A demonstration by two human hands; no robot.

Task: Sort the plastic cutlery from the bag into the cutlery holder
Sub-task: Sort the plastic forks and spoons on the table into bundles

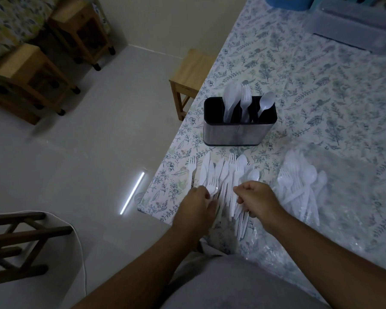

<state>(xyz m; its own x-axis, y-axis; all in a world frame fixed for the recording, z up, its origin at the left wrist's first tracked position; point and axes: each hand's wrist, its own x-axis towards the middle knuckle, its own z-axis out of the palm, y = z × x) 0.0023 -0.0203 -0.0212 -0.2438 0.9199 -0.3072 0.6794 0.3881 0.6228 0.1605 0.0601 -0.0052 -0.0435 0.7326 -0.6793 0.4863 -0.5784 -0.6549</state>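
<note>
A steel cutlery holder (232, 134) with a black top stands on the table; knives, forks and a spoon stick out of separate compartments. In front of it lies a spread of white plastic cutlery (223, 172). My left hand (196, 204) rests on the spread's left side, fingers curled over pieces there. My right hand (254, 197) is closed around a bunch of handles on the spread's right side. A clear plastic bag (343, 197) lies to the right with more white cutlery (299, 186) inside.
The table (299, 85) has a floral cloth, and its edge runs diagonally at left. A wooden stool (187, 74) stands beside it. Plastic containers (354, 25) sit at the far right. More wooden furniture (31, 74) stands on the floor at left.
</note>
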